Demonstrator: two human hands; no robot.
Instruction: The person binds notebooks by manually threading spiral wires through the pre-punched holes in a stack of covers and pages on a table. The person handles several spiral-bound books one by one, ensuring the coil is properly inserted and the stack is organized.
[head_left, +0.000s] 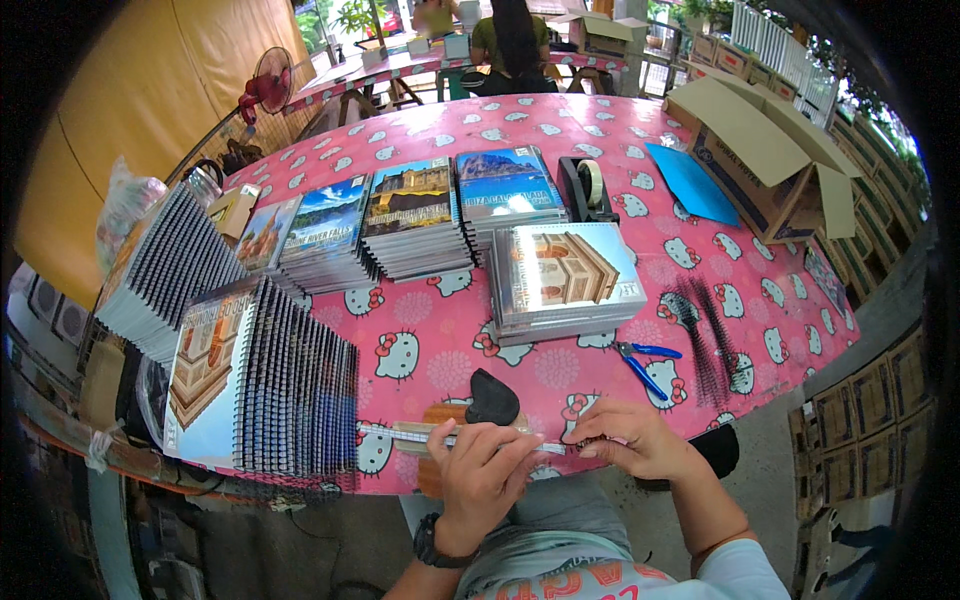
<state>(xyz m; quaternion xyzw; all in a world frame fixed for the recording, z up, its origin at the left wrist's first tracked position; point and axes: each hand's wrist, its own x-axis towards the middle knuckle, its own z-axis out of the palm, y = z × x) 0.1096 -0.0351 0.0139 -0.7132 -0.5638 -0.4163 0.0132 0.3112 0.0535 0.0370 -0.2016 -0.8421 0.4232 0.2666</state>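
A thin white strip with evenly spaced marks (383, 431) lies across a small wooden stand (432, 478) at the near table edge. It looks like the edge of a notebook seen edge-on, but I cannot be sure. My left hand (480, 475), with a dark watch at its wrist, grips this strip from above. At the strip's right end, my right hand (635, 440) has its thumb and fingers pinched together; what is between them is too small to make out. A black rounded piece (493, 397) sits on the stand, just beyond my left fingers.
A tall stack of spiral-bound notebooks (290, 380) stands at left; shorter notebook stacks (415, 220) line the back. Nearer are another stack (565, 275), blue-handled pliers (648, 367) and black spiral coils (710, 340). A tape dispenser (588, 190) and open carton (750, 170) stand farther off.
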